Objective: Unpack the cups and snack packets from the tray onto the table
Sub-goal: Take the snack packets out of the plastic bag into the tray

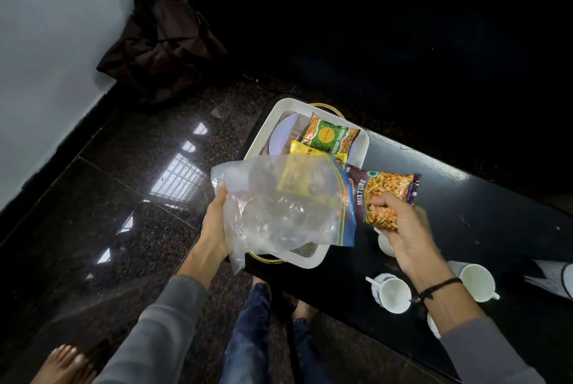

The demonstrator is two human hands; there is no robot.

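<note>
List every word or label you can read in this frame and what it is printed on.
"MIXTURE": on the maroon packet in the right hand.
"Let's Try": in the yellow circle on the green packet in the tray; the white line below it is too blurred to read.
"S": last letter on the yellow packet, the rest hidden by the plastic bag.

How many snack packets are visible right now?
3: green packet and yellow packet in the tray, Mixture packet in the right hand. The plastic bag may hide more.
</note>
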